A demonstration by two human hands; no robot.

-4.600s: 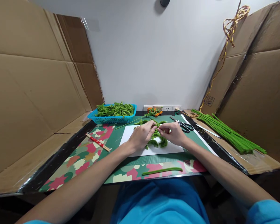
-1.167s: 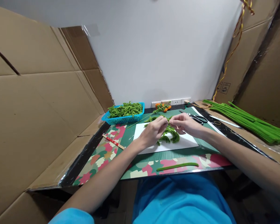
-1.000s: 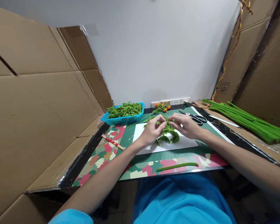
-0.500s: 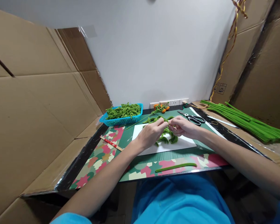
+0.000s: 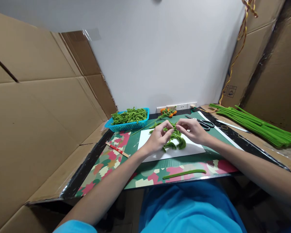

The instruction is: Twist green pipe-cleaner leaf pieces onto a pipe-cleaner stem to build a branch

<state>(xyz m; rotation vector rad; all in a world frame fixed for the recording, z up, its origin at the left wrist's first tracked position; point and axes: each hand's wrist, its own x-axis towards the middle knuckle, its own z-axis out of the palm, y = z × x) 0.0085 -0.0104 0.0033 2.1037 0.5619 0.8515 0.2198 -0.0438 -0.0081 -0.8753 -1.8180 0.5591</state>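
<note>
My left hand [image 5: 159,136] and my right hand [image 5: 192,130] meet over a white sheet [image 5: 147,158], thumbs and fingertips pinched close together. What lies between the fingertips is too small to make out. Below and behind them, curled green fuzzy pieces [image 5: 181,142] are spread on the sheet. One straight green fuzzy stem [image 5: 184,174] lies by itself along the mat's front edge. Black-handled scissors [image 5: 206,125] rest just beyond my right wrist.
A blue basket [image 5: 129,125] full of green pieces stands back left. Orange flowers on a green stem [image 5: 168,112] lie at the back. A red stick [image 5: 117,149] is at left, a bundle of long green stems [image 5: 259,126] at right. Cardboard walls [image 5: 46,113] flank the table.
The fingers of both hands have shifted from tightly curled to more arched, still pinched at the tips. The view has moved slightly; the things on the table look unmoved.
</note>
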